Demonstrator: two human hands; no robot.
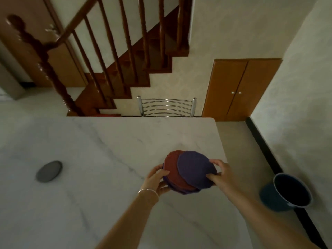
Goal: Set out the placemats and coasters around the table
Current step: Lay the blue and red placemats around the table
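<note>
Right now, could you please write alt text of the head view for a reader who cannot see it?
Two hands, left hand and right hand, hold a stack of round mats, purple on top and dark red beneath, above a white marble table. A grey coaster lies to the left; a metal chair and wooden staircase stand beyond.

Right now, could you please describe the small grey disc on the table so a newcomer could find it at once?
Start at the white marble table and look to its left side. The grey disc lies flat there alone, apart from the red and purple rounds held in both hands.
</note>
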